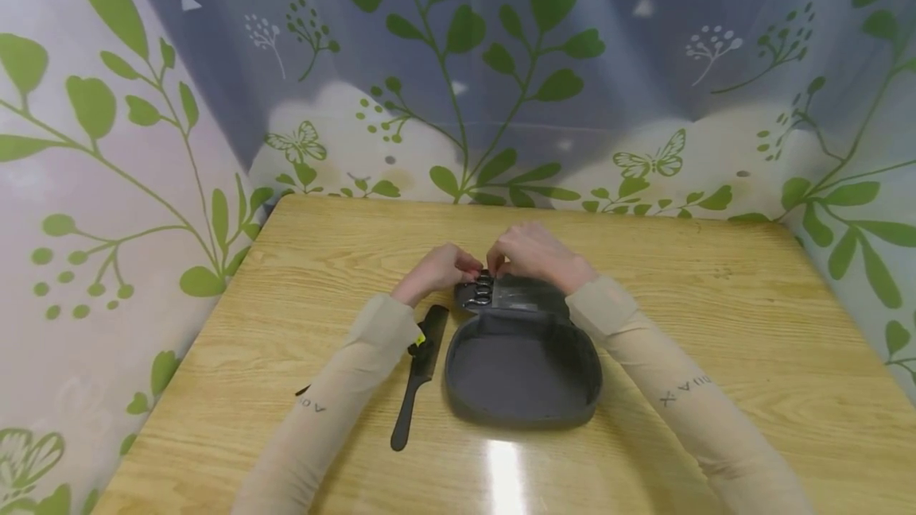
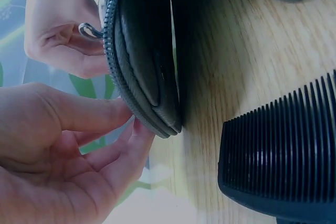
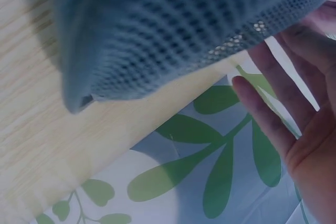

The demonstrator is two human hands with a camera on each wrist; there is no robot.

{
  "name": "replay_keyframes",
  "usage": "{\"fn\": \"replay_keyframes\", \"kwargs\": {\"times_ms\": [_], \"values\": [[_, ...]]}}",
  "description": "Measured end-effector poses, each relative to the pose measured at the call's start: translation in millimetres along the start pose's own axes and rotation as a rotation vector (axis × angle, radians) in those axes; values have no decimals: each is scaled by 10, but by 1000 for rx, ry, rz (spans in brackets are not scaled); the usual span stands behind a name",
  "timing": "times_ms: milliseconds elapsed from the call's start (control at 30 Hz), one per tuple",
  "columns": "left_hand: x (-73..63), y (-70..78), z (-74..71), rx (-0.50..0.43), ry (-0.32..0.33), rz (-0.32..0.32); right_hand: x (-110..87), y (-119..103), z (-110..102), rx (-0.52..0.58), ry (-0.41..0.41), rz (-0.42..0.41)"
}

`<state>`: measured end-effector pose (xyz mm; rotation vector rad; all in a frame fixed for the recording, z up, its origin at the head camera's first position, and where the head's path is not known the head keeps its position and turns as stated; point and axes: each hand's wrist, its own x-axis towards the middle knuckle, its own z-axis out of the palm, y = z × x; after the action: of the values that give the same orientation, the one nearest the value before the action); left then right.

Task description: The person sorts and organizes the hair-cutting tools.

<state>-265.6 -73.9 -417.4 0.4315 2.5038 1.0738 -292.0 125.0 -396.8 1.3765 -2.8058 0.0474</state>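
A dark zippered case lies unfolded on the table, its deep half nearer me. Its far half bears several metal ring handles beside a clear flap. At that half's left corner my left hand pinches the zippered rim between thumb and fingers. My right hand reaches over the far edge, fingertips down by the rings; I cannot tell what they hold. In the right wrist view, some fingers of that hand extend beside the case's textured outside. A small metal loop sticks out at the zipper.
A black comb with a handle lies left of the case, a yellow tag by it. A thin dark tip pokes out beside my left sleeve. A leaf-patterned curtain hangs behind the wooden table.
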Motion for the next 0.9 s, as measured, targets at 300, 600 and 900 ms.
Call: {"fn": "replay_keyframes", "kwargs": {"times_ms": [300, 600, 900], "values": [[-53, -21, -2, -51, 26, 5, -6, 21, -87, 154, -113, 52], [-126, -47, -16, -84, 58, 21, -82, 63, -162, 259, -176, 88], [-344, -26, -83, -51, 272, 96, -429, 186, -300, 299, -64, 125]]}}
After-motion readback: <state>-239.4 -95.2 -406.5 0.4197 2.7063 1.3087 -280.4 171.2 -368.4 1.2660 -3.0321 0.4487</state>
